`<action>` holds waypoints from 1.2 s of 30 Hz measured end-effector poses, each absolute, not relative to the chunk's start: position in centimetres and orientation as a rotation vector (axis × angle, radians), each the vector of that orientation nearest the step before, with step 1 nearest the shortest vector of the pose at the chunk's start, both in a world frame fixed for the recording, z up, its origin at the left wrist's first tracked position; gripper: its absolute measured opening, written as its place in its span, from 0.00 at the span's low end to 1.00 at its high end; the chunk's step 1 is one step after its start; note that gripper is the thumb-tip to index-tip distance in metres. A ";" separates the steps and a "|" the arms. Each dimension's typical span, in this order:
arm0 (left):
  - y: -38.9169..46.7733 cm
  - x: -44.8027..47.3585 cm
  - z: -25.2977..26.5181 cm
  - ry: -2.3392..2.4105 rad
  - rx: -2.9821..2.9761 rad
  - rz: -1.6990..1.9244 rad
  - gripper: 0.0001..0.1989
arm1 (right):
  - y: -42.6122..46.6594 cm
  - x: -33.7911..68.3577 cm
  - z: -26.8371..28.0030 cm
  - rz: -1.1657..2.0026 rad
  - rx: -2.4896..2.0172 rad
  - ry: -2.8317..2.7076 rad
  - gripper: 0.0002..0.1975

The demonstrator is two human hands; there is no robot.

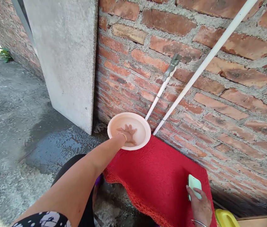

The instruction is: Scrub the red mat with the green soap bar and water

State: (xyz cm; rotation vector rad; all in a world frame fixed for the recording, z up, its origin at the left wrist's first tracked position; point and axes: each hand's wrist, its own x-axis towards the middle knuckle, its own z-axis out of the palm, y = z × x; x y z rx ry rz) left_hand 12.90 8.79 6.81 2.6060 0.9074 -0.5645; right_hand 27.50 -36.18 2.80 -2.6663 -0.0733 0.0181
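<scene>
My left hand [128, 135] reaches down into a pale pink basin [145, 138], its fingers spread and seemingly dipped in water. Nothing is visible in that hand. The basin sits at the far left end of a red mat [152, 176] with a shaggy edge. At the mat's right end, my right hand [201, 201] is closed around what looks like a pale green scrub brush [195, 183]. The brush is low over the mat or touching it; its underside is hidden.
A brick wall [183, 126] runs along the back, with a long white pipe [202, 67] and a shorter capped pipe [158, 97]. A grey slab [67, 63] leans at left. Wet concrete [53, 148] lies left; a yellow container [225, 217] stands lower right.
</scene>
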 end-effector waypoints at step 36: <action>9.2 13.1 5.8 0.906 2.603 -0.516 0.62 | -36.5 30.2 2.6 0.027 -2.702 -0.020 0.35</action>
